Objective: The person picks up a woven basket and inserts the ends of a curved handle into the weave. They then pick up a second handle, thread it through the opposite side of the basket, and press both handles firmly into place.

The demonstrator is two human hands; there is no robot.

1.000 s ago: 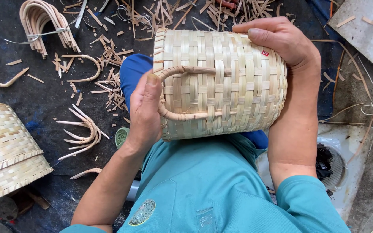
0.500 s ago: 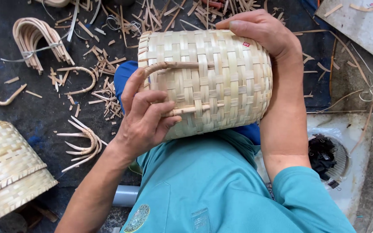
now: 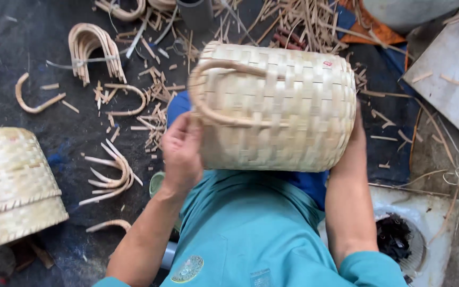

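Centre frame, the woven bamboo basket lies on its side above the lap, the left hand pressed open-fingered against its handle end, the right hand hidden behind its far side so its grip can't be told, with 1 more basket at lower left.

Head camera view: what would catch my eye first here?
A pale woven basket with a curved handle fills the centre, lying on its side, the left hand at its rim and the right hand mostly hidden behind it. Another woven basket lies at the left edge, with bent cane handles scattered on the dark floor.
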